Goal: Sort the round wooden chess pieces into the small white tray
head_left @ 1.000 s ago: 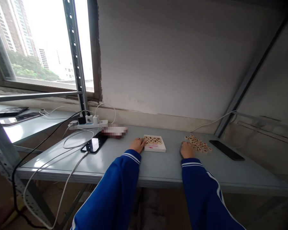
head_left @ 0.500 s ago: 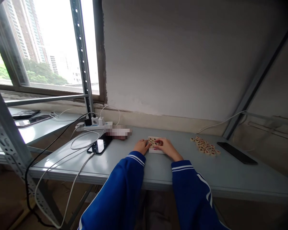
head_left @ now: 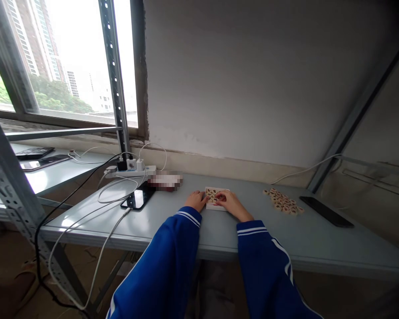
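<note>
A small white box [head_left: 216,207] lies on the grey table, with several round wooden pieces [head_left: 211,193] in its left and back part. At the box's left edge rests my left hand [head_left: 196,200], its thumb against the side and its fingers bent over the tabletop. My right hand [head_left: 232,205] is over the box's right part, fingertips pinched down among the pieces; what they hold, if anything, is too small to tell. To the right, a loose heap of round pieces [head_left: 283,201] with red and dark marks is spread on the table.
A black phone [head_left: 138,198] on a white cable lies at the left, beside a blurred reddish-white object [head_left: 166,181]. Behind is a white power strip [head_left: 149,171]. A dark flat object [head_left: 326,212] lies at the right. Metal posts stand on both sides.
The view has shifted slightly. Both hands stay at the box; my right fingers remain pinched over it with hardly any movement.
</note>
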A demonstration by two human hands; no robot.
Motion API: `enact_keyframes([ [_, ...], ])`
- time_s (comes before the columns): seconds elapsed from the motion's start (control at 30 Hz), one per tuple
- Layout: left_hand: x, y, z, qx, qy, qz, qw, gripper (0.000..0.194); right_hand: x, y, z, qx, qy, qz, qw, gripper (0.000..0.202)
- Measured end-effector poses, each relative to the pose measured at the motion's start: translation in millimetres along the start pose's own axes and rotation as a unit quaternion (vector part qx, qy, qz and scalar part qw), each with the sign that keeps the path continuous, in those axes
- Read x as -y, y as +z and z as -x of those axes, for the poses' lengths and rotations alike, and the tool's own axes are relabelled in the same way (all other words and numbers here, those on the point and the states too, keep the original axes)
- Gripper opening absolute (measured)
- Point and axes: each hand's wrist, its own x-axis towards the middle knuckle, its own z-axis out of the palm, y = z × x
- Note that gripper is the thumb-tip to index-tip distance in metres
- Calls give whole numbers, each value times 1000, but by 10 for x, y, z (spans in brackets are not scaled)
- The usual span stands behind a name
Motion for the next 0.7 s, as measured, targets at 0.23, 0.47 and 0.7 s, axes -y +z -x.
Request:
enact_keyframes([
  [0.23,-5,-1,-1,-2,-4,4,1000,44,-14,-3,8,-9,-25,29,999,5],
  [0.47,32,36,-29,-6,5,2,1000,44,121,-90,65,-27,-18,132,991,10],
  [0.7,23,13,-18,-2,14,5,1000,46,-172,-651,398,-247,190,283,907,31],
])
